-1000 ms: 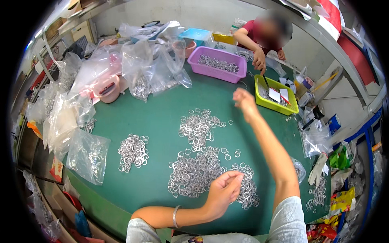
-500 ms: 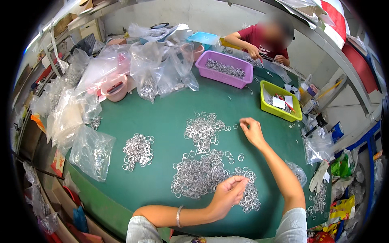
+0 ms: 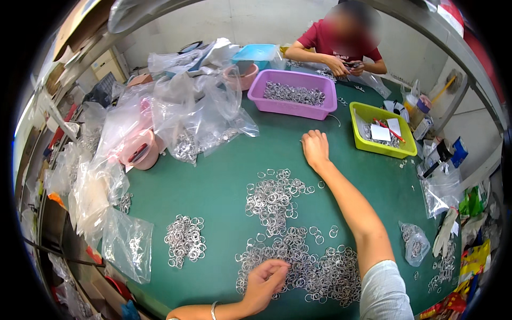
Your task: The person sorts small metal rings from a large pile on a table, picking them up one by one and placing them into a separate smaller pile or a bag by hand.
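Low over the near heap of silver metal rings [image 3: 298,248], my left hand [image 3: 266,282] has its thumb and fingers pinched together. Anything in that pinch is too small to make out. My right hand [image 3: 316,149] is stretched across the green table beyond the rings, its fingers curled down and closed. Its fingertips are hidden, so what they hold cannot be seen. Between my hands lies a smaller heap of rings [image 3: 273,200], joined to the near one, with a few loose rings beside it. A separate ring pile [image 3: 184,241] sits to the left.
A purple basket [image 3: 293,109] of metal parts and a yellow-green basket [image 3: 381,149] with cards and a red pen stand at the far side. Clear plastic bags [image 3: 128,242] and a pink tub [image 3: 141,152] crowd the left. Opposite, a person [image 3: 338,45] handles small parts.
My right hand has moved farther out, away from the ring heaps toward the baskets. The left hand has shifted left over the near heap. The view has shifted, and the other person's hands have come together.
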`<state>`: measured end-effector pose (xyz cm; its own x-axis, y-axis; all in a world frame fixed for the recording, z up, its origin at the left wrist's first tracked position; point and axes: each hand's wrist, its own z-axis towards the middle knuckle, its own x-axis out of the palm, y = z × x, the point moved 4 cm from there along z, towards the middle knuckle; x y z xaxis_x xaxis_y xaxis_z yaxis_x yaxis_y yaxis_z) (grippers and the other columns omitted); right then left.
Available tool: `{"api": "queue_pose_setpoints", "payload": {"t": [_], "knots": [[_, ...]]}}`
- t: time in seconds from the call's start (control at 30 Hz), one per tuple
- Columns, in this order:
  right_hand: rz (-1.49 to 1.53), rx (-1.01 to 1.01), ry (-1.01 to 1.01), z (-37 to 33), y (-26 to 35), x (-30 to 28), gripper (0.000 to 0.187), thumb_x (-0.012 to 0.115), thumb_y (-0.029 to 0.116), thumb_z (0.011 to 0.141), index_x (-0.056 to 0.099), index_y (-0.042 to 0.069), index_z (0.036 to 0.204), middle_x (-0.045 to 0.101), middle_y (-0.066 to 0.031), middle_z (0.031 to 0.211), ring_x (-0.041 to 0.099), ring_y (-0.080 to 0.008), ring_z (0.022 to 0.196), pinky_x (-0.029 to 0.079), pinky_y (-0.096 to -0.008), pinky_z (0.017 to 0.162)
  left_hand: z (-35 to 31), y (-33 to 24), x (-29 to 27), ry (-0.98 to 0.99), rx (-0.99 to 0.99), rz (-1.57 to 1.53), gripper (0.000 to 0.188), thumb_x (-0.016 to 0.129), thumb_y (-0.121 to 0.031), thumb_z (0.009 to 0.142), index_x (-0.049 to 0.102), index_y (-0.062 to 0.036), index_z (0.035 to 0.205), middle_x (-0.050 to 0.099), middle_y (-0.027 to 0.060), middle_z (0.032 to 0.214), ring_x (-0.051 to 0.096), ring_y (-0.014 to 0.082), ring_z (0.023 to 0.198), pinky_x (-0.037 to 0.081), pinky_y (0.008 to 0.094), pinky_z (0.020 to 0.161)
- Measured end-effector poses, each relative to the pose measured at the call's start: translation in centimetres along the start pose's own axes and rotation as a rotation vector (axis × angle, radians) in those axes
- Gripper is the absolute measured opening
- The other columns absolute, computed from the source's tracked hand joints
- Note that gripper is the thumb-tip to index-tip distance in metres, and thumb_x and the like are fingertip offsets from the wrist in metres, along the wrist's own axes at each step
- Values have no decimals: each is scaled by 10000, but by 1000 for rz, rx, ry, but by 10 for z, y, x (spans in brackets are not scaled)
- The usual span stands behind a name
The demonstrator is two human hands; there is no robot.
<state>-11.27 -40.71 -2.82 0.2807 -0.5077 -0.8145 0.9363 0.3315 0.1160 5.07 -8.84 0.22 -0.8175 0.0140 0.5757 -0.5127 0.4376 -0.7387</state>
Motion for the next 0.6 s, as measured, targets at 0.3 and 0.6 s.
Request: {"api": "queue_pose_setpoints", "payload": {"t": [0.3, 0.6], "knots": [[1078, 499, 107, 96, -21, -31, 239, 519, 30, 734, 579, -55, 949, 612, -148, 842, 577, -138, 659, 456, -241, 556, 3, 1, -17, -79, 97, 116, 82, 474, -10, 854, 518, 15, 919, 426, -5, 566, 316, 52, 455, 261, 205, 419], [771, 104, 108, 13, 21, -29, 192, 558, 10, 710, 612, 0, 894, 600, -159, 924, 556, -321, 912, 425, -374, 843, 2, 3, -32, -110, 155, 134, 84, 486, -9, 847, 517, 15, 921, 449, 5, 578, 345, 56, 458, 277, 201, 418]]}}
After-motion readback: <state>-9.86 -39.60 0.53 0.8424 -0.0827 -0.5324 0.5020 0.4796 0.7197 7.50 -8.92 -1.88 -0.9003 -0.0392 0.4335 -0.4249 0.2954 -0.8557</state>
